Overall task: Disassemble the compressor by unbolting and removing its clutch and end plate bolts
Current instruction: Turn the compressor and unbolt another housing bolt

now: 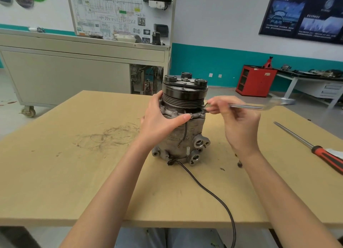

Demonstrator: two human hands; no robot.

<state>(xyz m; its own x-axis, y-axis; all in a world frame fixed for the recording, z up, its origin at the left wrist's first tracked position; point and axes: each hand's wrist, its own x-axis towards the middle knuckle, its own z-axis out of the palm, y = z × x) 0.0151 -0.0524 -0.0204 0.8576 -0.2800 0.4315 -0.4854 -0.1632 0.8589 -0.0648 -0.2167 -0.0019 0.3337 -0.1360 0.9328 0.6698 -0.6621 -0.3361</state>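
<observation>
A grey metal compressor (182, 136) stands upright on the tan table (74, 173), its black grooved clutch pulley (184, 96) on top. My left hand (161, 119) grips the housing just under the pulley, thumb lying along the end plate near a bolt (175, 112). My right hand (235, 118) holds a shiny wrench (259, 106) by its shaft; the wrench is blurred and points right, its near end at the flange bolt (203, 112) on the compressor's right side. A black wire (209, 192) trails from the compressor's base toward me.
A long screwdriver (315, 149) with a red and black handle lies on the table at the right. A small dark part (240, 164) sits near my right forearm. Scratch marks cover the table's left middle. A wheeled cabinet, a red cabinet and a bench stand behind.
</observation>
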